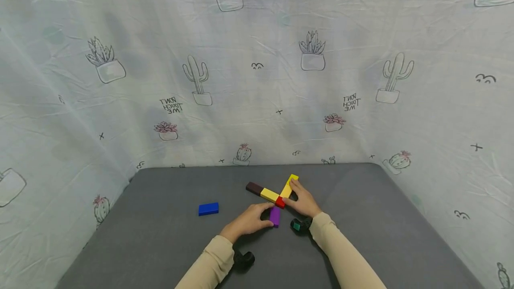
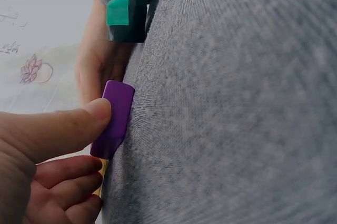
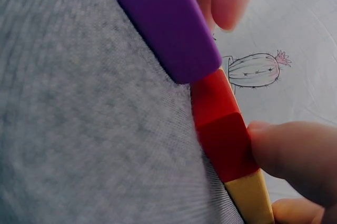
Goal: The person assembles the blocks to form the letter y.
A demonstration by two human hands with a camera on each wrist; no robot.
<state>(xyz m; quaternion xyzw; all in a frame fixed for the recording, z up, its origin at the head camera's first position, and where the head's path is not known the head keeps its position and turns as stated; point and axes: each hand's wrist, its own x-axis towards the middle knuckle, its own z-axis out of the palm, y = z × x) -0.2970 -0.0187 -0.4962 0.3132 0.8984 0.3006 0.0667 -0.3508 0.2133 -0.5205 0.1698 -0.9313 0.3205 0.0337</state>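
- We see the purple block [image 1: 275, 216] lying flat on the grey table [image 1: 160, 244], just at 6 o'clock of the small red block [image 1: 279, 201], its far end touching or all but touching the red one; the right wrist view shows purple and red end to end.
- Its long axis runs from 12 to 6 o'clock, pointing away from us toward the red centre.
- Our left hand [image 1: 249, 221] sits at 9 o'clock of the purple block and is the nearer one: the thumb [image 2: 79, 124] presses its side and the curled fingers close in on it, so we judge it gripped by that hand.
- Our right hand [image 1: 303, 200] lies at 3 o'clock of the red block, with a fingertip [image 3: 295, 150] pressing the red piece and fingers resting along the yellow block [image 1: 289, 185] that slants off toward 1 o'clock; the fingers look fairly straight, steadying and not clasping.
- A second yellow block [image 1: 269, 195] and a dark brown block [image 1: 254, 187] run out from the red one toward 10 o'clock.
- A blue block [image 1: 208, 208] lies alone, well apart at 9 o'clock.
- A cactus-print cloth [image 1: 257, 66] hangs behind the table.
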